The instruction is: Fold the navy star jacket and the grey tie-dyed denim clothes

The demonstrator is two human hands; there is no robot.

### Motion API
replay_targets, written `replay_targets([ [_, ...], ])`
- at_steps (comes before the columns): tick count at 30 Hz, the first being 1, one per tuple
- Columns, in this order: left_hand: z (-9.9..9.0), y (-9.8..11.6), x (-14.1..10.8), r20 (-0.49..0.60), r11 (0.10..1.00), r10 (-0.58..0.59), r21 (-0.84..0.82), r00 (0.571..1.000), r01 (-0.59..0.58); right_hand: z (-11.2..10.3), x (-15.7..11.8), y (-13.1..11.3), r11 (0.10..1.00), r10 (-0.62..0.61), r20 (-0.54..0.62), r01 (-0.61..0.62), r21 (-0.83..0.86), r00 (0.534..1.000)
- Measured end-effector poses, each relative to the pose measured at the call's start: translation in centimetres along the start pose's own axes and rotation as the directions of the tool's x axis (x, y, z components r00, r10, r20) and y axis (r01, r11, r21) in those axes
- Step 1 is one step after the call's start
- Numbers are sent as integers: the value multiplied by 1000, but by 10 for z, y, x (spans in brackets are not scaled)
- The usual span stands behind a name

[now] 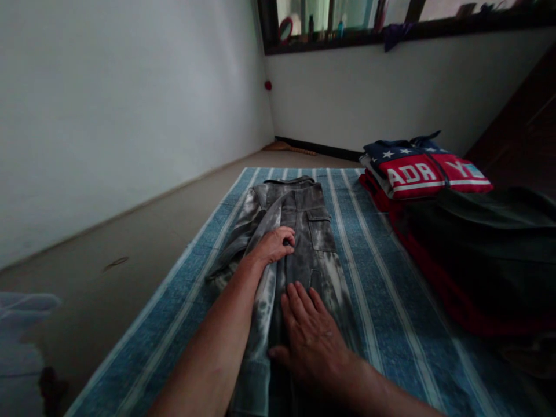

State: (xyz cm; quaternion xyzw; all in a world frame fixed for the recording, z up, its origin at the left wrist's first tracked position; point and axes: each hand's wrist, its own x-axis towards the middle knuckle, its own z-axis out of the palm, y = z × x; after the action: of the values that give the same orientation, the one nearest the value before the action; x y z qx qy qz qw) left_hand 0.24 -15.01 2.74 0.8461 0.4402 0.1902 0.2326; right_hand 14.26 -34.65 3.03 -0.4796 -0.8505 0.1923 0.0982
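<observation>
A grey and white mottled jacket (324, 231) lies on a blue striped cloth (391, 301), its collar at the far end and a flap pocket on its right side. Its left part is folded inward over the front. My left hand (274, 244) is at the middle of the jacket, fingers curled and pinching the fabric near the front edge. Nearer to me, my right hand (310, 336) lies flat on the jacket front with its fingers spread, holding nothing.
On the right are a folded red and navy garment with stars and letters (417, 171) and a dark green garment (490, 249) over red fabric. White walls stand left and behind, with a window ledge (347, 43) above. Whitish material (21, 336) shows at lower left.
</observation>
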Motion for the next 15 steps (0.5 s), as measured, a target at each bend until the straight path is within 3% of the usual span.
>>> replay_targets([
  [15, 1, -2, 3, 15, 1000, -13, 13, 1000, 13, 11, -38, -22, 995, -23, 38, 19, 103, 999],
])
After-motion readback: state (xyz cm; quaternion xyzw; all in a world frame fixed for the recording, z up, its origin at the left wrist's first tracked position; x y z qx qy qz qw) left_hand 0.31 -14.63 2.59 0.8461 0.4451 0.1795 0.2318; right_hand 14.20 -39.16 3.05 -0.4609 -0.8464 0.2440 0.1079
